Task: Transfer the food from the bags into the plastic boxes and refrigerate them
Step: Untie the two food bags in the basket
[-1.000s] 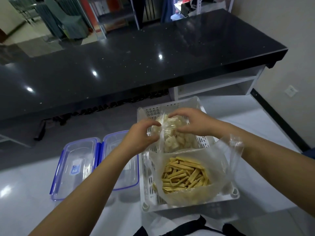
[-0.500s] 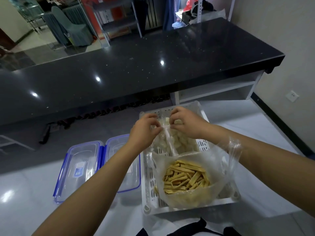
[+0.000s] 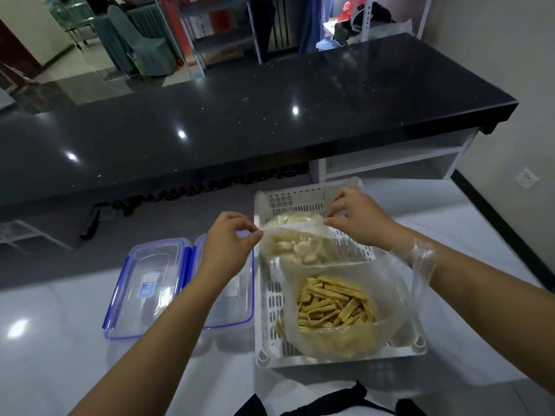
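White and glossy, the surface [image 3: 60,340] runs below a black stone counter [image 3: 240,115]. A white basket [image 3: 300,360] holds two clear bags; both hands [image 3: 226,238] [image 3: 357,219] pinch the farther bag [image 3: 292,240] mouth with their fingers. Blue-edged plastic boxes [image 3: 147,283] lie left.

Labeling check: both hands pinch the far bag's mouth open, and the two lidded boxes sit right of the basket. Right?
Not quite. In the head view the plastic boxes sit left of the basket. The left hand and right hand do pinch the far bag.
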A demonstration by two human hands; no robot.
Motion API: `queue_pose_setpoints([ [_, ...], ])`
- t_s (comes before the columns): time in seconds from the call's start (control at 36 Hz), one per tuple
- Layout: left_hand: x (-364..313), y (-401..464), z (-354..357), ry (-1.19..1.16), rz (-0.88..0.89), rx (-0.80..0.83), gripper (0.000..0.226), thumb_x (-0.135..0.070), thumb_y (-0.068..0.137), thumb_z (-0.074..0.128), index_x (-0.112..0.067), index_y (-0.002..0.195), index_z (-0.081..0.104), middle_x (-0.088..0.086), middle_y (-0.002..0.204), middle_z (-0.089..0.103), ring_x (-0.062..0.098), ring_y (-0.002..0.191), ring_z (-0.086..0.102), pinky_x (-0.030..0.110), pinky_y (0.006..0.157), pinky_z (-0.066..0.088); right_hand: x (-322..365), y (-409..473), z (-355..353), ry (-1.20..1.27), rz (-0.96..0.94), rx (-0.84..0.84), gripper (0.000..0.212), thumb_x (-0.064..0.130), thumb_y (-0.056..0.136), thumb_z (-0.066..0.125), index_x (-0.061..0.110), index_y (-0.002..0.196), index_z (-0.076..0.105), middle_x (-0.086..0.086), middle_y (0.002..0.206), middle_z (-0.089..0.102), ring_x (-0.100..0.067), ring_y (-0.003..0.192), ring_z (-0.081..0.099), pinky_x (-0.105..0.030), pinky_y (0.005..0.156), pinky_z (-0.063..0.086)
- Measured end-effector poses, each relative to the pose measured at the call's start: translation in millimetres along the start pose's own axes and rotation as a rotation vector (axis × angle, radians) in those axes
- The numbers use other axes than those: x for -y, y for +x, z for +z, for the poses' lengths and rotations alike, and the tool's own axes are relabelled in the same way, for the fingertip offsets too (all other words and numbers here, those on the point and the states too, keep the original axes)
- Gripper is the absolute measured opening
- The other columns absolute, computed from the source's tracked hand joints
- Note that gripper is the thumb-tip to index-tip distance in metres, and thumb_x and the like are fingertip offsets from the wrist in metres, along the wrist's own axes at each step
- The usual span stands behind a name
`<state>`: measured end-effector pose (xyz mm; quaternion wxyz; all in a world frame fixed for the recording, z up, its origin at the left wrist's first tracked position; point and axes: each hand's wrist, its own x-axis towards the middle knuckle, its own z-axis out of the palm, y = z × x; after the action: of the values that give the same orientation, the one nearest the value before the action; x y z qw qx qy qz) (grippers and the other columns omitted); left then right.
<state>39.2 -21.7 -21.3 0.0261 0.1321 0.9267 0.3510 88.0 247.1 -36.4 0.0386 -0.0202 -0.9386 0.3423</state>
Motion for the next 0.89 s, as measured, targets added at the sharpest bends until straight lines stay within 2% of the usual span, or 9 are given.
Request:
queue_pose_setpoints([
  [0.08,2.1,-0.5,-2.9,-0.064,0.039,0.032,0.017,-0.026,0.087,0.077,-0.028,0.1,0.067,-0.01,0.111,0.058,0.0,0.097,0.058,0.012,0.08,0.042,12.6,3.6,-2.3,0.081,-0.045,-0.03,0.012,0.027,0.092,0.067,0.021,0.101,0.074,0.006,0.104,0.059,-0.013,0.099,0.06,-0.033,0.09,0.052],
  [0.17,-2.5,2.4,-7.2,-0.095,0.106,0.136,0.036,-0.028,0.087,0.077,-0.029,0.121,0.064,-0.013,0.117,0.06,0.0,0.105,0.058,0.019,0.09,0.046,30.5,8.2,-6.8,0.145,-0.101,0.069,0.024,0.041,0.088,0.069,0.031,0.109,0.069,0.011,0.112,0.06,-0.004,0.102,0.06,-0.028,0.087,0.052],
  [0.33,-24.5,13.4,-2.4,0.237,0.211,0.331,0.026,-0.026,0.09,0.07,-0.031,0.116,0.069,-0.013,0.101,0.066,0.007,0.095,0.063,0.037,0.086,0.056,59.4,15.6,11.1,-0.218,-0.181,0.317,0.025,0.038,0.086,0.072,0.03,0.11,0.068,0.011,0.105,0.063,-0.01,0.094,0.06,-0.031,0.08,0.053],
  [0.42,-30.9,17.5,-1.3,0.404,0.239,0.366,0.024,-0.027,0.091,0.068,-0.033,0.114,0.071,-0.011,0.101,0.07,0.009,0.092,0.065,0.036,0.082,0.056,64.4,17.8,17.7,-0.291,-0.199,0.318,0.016,0.03,0.09,0.069,0.029,0.105,0.069,0.009,0.104,0.063,-0.016,0.095,0.061,-0.036,0.081,0.053],
  [0.5,-32.6,18.8,-3.6,0.433,0.277,0.303,0.02,-0.027,0.091,0.068,-0.03,0.11,0.073,-0.01,0.098,0.072,0.008,0.085,0.062,0.03,0.075,0.051,65.3,16.6,14.2,-0.295,-0.242,0.246,0.014,0.03,0.095,0.063,0.026,0.106,0.07,0.007,0.107,0.062,-0.016,0.098,0.059,-0.038,0.086,0.052],
  [0.58,-35.1,19.4,-13.7,0.273,0.266,0.217,0.014,-0.025,0.089,0.072,-0.026,0.102,0.077,-0.013,0.086,0.069,0.008,0.083,0.067,0.035,0.08,0.057,68.1,13.2,0.5,-0.236,-0.276,0.15,0.016,0.033,0.095,0.065,0.025,0.106,0.073,0.009,0.106,0.062,-0.012,0.099,0.057,-0.035,0.088,0.051],
  [0.67,-42.7,18.2,-25.7,0.073,0.267,0.153,0.01,-0.018,0.086,0.076,-0.024,0.094,0.08,-0.013,0.085,0.074,0.005,0.081,0.07,0.039,0.084,0.059,73.9,10.9,-21.3,-0.192,-0.305,0.052,0.015,0.033,0.091,0.07,0.021,0.097,0.076,0.012,0.101,0.06,-0.01,0.095,0.057,-0.038,0.086,0.052],
  [0.78,-58.6,18.9,-34.5,-0.141,0.263,0.041,0.012,-0.015,0.083,0.08,-0.026,0.086,0.081,-0.017,0.072,0.072,0.006,0.073,0.069,0.034,0.077,0.06,79.6,9.3,-47.8,-0.104,-0.366,-0.064,0.009,0.024,0.086,0.077,0.015,0.088,0.079,0.006,0.099,0.059,-0.013,0.09,0.058,-0.04,0.082,0.053],
  [0.89,-67.2,24.1,-39.8,-0.354,0.225,-0.013,0.012,-0.017,0.08,0.081,-0.029,0.081,0.081,-0.01,0.07,0.075,0.003,0.066,0.068,0.024,0.067,0.055,77.3,10.5,-66.6,-0.051,-0.411,-0.149,0.008,0.021,0.084,0.079,0.013,0.087,0.08,0.005,0.1,0.057,-0.013,0.088,0.059,-0.028,0.079,0.051],
])
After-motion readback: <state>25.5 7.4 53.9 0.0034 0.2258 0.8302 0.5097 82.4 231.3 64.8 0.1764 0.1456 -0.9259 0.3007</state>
